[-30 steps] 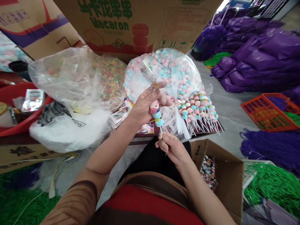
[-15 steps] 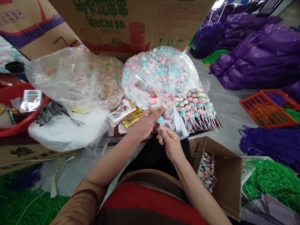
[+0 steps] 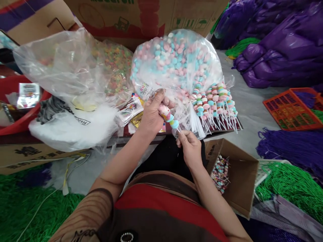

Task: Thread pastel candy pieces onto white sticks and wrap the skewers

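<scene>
Between my hands is a candy skewer [image 3: 173,123], with blue, yellow and pink discs on a white stick. A printed clear wrapper seems to cover its upper part. My left hand [image 3: 154,112] is closed around that upper end, the thumb on top. Lower down, my right hand [image 3: 188,143] pinches the stick just below the last blue disc. Right of the hands, several unwrapped candy skewers [image 3: 214,99] lie in a pile beside a bundle of white sticks [image 3: 196,124]. Behind them rests a clear bag of pink, blue and white candy discs [image 3: 174,50].
Silver wrappers [image 3: 130,111] and gold twist ties [image 3: 136,120] lie left of my hands. A bag of coloured candy rings [image 3: 117,70] and a red basin [image 3: 41,107] stand farther left. A cardboard box [image 3: 242,181] with wrapped skewers sits low right, near an orange crate [image 3: 292,111].
My left hand has turned and moved up the skewer, exposing more of the discs and printed wrapper. My right hand has shifted slightly right, still on the stick. The view has tilted down.
</scene>
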A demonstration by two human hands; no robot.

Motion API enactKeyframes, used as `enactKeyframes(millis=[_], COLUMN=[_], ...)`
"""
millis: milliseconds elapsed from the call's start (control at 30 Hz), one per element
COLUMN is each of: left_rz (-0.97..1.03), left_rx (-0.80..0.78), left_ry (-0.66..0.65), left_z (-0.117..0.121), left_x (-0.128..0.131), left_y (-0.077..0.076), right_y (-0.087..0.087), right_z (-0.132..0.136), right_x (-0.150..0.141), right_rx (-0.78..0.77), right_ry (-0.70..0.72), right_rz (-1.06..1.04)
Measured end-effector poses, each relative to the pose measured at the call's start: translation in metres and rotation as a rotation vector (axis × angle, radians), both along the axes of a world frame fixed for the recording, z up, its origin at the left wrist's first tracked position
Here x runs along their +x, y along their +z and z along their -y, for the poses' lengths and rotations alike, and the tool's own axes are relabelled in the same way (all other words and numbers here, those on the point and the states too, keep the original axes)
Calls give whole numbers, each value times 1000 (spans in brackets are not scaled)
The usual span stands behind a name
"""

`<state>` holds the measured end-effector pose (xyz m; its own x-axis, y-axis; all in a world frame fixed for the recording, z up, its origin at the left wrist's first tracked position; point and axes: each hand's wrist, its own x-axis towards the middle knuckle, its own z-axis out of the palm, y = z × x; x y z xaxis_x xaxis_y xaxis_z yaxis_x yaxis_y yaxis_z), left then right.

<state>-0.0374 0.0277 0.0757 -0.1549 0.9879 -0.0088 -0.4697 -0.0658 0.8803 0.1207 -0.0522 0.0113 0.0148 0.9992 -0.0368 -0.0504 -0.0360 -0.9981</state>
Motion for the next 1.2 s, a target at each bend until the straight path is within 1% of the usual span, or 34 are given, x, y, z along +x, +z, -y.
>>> enactKeyframes(millis=[67,100,133,200,267,333,400,467,533,600,733,767,800,833,900,967,1033,1100,1133,1200], left_rz=[11,0,-22,-91,-163,-214,-224,-202,-173,-149,-138,-136,-132,-126,-110,-71,3,96,141,213], left_rx=[-30,-36,-38,-34,-16,-4,-9,-23,-22,-2,-9,-26,-42,-56,-60,-19,59,127,146,134], left_ry=[17,11,0,-43,-80,-92,-76,-67,-67,-68,-75,-84,-100,-123,-190,-281,-374,-399,-372,-242], left_z=[4,5,6,8,8,9,11,13,14,13,10,10,11,13,19,24,27,28,27,25], left_x=[6,7,6,3,-1,-4,-4,-2,-1,-1,-3,-2,-1,1,4,4,0,-6,-9,-13], left_y=[-5,-5,-5,-3,0,0,-3,-7,-11,-12,-12,-12,-13,-14,-16,-15,-12,-7,-5,-3], right_y=[-1,0,0,3,7,11,15,16,16,13,9,8,8,8,7,6,4,1,-1,-4], right_z=[3,5,6,8,9,8,5,4,4,6,15,17,18,19,20,20,19,17,16,14], right_x=[1,1,1,0,0,0,-1,-4,-9,-12,-10,-9,-8,-8,-10,-14,-15,-14,-13,-10], right_rx=[98,107,85,-39,-189,-299,-362,-390,-378,-303,1,56,84,80,-6,-112,-144,-81,-37,41], right_ry=[-73,-71,-46,73,216,318,375,405,385,295,12,-36,-63,-60,26,140,197,142,91,-7], right_rz=[140,166,152,24,-154,-297,-390,-440,-433,-337,66,131,150,122,-32,-196,-273,-236,-188,-74])
